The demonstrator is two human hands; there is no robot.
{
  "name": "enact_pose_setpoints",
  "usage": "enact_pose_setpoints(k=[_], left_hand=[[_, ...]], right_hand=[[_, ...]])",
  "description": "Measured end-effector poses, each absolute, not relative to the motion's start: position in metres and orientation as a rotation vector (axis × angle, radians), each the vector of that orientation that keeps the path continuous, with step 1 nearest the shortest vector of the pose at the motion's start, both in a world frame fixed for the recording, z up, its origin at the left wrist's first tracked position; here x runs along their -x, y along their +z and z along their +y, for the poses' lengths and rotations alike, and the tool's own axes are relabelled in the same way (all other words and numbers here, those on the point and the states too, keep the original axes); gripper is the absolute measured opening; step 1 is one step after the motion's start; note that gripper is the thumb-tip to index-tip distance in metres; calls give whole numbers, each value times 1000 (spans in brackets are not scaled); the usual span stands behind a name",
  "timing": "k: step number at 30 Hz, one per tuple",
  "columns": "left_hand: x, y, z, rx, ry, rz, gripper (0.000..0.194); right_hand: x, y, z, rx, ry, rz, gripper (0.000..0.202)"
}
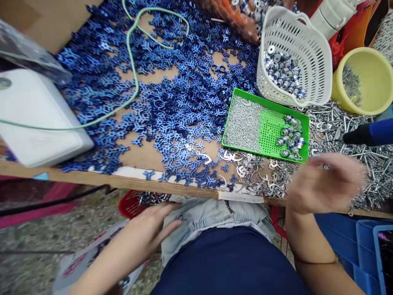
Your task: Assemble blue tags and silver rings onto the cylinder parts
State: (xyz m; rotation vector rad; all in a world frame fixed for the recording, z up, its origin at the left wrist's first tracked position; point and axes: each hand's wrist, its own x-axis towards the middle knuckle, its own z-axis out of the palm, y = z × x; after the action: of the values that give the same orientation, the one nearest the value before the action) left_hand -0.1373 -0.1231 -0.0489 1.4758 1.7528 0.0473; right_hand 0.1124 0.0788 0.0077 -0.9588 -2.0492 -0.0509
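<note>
My left hand is low in front of the table edge, over my lap and beside a red basket. Its thumb and fingers are stretched out apart, and nothing shows in them. Over the right part of the table, my right hand is smeared by motion, so its fingers and anything in them are unclear. Just above it, a black-tipped blue tool reaches in from the right edge. Near that hand lie silver curved metal pieces, long metal pins and a green tray with tiny pins and several blue-and-silver cylinders.
Blue three-armed pieces spread across the table, crossed by a pale green cord. A white box stands at left. Behind the tray are a white basket of cylinders and a yellow bowl. Blue crates stand lower right.
</note>
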Motion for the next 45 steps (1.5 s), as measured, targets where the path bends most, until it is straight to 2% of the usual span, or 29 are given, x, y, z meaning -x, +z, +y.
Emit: enact_pose_setpoints(k=[3,7,13,16,18,20,23,26,30,34,38,42,45], left_hand=[[120,-23,-97,-1614,305,1478,28],[107,-9,-72,-1697,595,1437,17],[88,-23,-58,-1347,910,1638,13],[81,-30,-56,-1053,1069,1625,25],[80,-30,-54,-968,1080,1491,29],[81,-28,-52,-970,1019,1325,23],[82,-24,-49,-961,982,1210,13],[82,-24,-49,-922,1024,1304,13],[79,-27,-50,-943,1031,1405,15],[74,-28,-52,-999,1039,1466,22],[70,-25,-52,-952,1037,1477,23],[68,-22,-51,-962,1089,1450,14],[65,-20,-47,-854,1121,1336,14]], right_hand=[[-82,-11,52,781,82,-2541,16],[-65,-32,49,766,97,-2830,14],[-67,-31,56,905,269,-2772,10],[-75,-23,45,870,315,-2530,13],[-83,-18,34,732,280,-2402,15],[-91,-14,24,565,258,-2354,19],[-103,-12,20,416,427,-2364,17],[-117,-18,33,676,601,-2306,19],[-134,-29,55,1169,224,-2373,13],[-138,-38,66,1113,-84,-2701,15],[-137,-40,73,1006,-192,-2795,17],[-140,-23,71,894,-19,-2663,14],[-137,-1,56,947,434,-2444,20]])
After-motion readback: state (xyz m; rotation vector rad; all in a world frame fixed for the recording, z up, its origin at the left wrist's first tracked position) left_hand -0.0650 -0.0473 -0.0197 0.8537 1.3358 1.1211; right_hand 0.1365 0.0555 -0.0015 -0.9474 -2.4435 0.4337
